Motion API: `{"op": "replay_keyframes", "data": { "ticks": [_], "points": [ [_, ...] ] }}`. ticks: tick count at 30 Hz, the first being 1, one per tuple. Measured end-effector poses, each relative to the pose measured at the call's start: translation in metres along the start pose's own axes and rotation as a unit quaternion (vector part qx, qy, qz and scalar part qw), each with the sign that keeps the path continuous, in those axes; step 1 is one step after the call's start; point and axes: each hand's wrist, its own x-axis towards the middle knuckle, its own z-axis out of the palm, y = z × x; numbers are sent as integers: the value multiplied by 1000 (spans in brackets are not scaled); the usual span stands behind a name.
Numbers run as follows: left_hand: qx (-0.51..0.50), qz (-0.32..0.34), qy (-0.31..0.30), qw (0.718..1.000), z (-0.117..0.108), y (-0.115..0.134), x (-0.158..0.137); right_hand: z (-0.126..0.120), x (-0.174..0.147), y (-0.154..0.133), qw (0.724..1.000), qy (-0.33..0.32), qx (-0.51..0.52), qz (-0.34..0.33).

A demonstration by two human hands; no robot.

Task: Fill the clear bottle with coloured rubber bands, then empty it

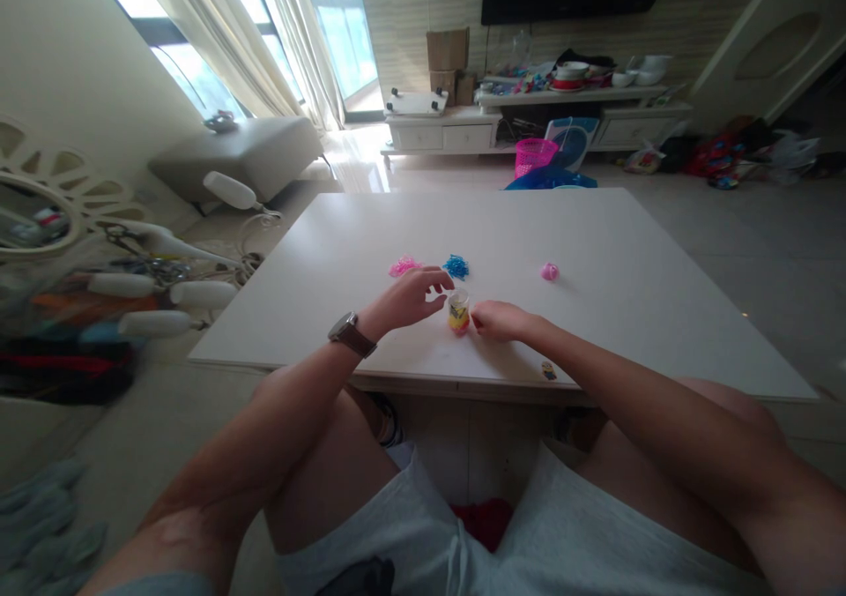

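Observation:
A small clear cup [458, 311] with a printed design and yellow and red colours low in it stands upright on the white table. My left hand [416, 298], fingers apart, reaches to the cup's left rim and holds nothing I can see. Close by on the cup's right, my right hand [500, 321] is closed, its fingertips curled; whatever they may hold is hidden. Behind my left hand lie a pile of pink pieces [404, 266] and a pile of thin blue pieces [456, 267].
A round pink object [550, 271] rests on the table [661, 314] to the right. Near the front edge lies a small cartoon sticker or figure [548, 370]. Beyond the table stand a pink basket [534, 155] and a low cabinet [442, 136]. A lamp with white shades [228, 190] is at left.

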Motion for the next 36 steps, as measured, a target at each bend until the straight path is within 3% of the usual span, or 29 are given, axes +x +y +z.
{"op": "replay_keyframes", "data": {
  "ticks": [2, 4, 7, 9, 11, 14, 22, 29, 36],
  "points": [
    [-2, -5, 10, 1000, -2, -1, 0, -10, -2, 3, 999, 50, 20, 2],
    [0, -18, 27, 999, -5, -5, 0, -22, -5, 6, 985, 149, 89, -5],
    [11, -50, 53, 997, -10, -15, 1, -38, -10, 7, 911, 309, 269, -40],
    [23, -84, 62, 994, -12, -26, 2, -44, -14, 3, 859, 348, 368, -75],
    [41, -123, 61, 990, -13, -38, 2, -46, -19, -3, 831, 354, 413, -111],
    [82, -172, 37, 981, -13, -58, 0, -43, -23, -11, 836, 349, 398, -142],
    [148, -284, -60, 946, -4, -106, -6, -35, -18, -14, 866, 334, 344, -139],
    [159, -279, -92, 942, 16, -124, -9, -42, -26, -12, 861, 364, 331, -130],
    [159, -258, -77, 950, 14, -118, -7, -46, -30, -14, 867, 360, 321, -127]
  ]
}}
